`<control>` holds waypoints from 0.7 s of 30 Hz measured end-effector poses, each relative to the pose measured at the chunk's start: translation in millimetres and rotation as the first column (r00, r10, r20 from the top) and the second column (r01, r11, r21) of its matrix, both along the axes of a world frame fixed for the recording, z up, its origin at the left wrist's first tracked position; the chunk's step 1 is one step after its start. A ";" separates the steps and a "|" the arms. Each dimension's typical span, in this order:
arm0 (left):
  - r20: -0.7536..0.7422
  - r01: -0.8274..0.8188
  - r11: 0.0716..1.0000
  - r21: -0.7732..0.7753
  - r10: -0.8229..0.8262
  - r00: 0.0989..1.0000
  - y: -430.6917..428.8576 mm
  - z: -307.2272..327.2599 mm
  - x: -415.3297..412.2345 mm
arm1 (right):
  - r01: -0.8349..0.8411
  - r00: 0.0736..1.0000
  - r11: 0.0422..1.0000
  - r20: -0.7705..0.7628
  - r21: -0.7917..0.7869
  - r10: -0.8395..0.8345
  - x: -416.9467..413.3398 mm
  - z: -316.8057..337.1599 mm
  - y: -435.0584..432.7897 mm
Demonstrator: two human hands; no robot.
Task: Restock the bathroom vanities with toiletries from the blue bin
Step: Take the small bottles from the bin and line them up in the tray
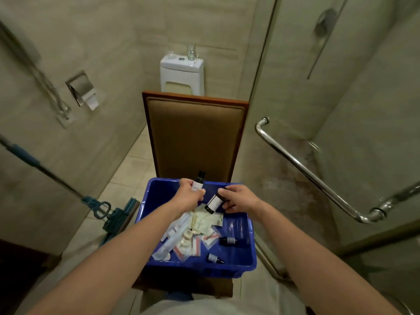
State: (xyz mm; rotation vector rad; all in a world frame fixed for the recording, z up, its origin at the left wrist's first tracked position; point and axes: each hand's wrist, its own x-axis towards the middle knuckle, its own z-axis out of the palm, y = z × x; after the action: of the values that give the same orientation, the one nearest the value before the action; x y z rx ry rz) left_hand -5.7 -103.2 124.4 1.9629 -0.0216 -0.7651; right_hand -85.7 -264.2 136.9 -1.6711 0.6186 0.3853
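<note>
Left hand (189, 197) gripping upright bottle (198, 181), right hand (239, 198) gripping tilted bottle (213, 203), above blue bin (241, 266)

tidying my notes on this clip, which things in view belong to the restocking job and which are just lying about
Job:
blue bin
upright bottle in the left hand grip
tilted bottle in the right hand grip
loose bottles and packets in the bin

Lying about:
mop
chair under the bin
glass on the toilet tank
shower door handle

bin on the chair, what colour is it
Blue, clearest in the head view: the bin.
</note>
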 end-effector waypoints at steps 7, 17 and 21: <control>-0.007 0.141 0.984 -0.108 -0.142 0.990 -28.1 32.0 5.8 | 0.170 0.980 0.977 0.083 0.132 -0.181 -12.0 29.2 -15.9; -0.311 0.196 0.932 -0.304 -0.291 0.905 -47.6 57.5 3.6 | 0.522 0.835 0.794 0.004 0.311 -0.551 -46.1 55.2 -4.0; -0.348 0.306 0.893 -0.330 -0.417 0.840 -48.6 59.2 -8.1 | 0.616 0.775 0.741 -0.037 0.268 -0.631 -66.5 53.6 8.0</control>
State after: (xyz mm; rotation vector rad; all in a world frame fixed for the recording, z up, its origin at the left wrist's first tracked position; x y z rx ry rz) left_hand -13.8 -151.8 183.6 1.5262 -0.2409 -1.3495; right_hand -152.3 -256.2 190.4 -1.1200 0.9968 -0.0740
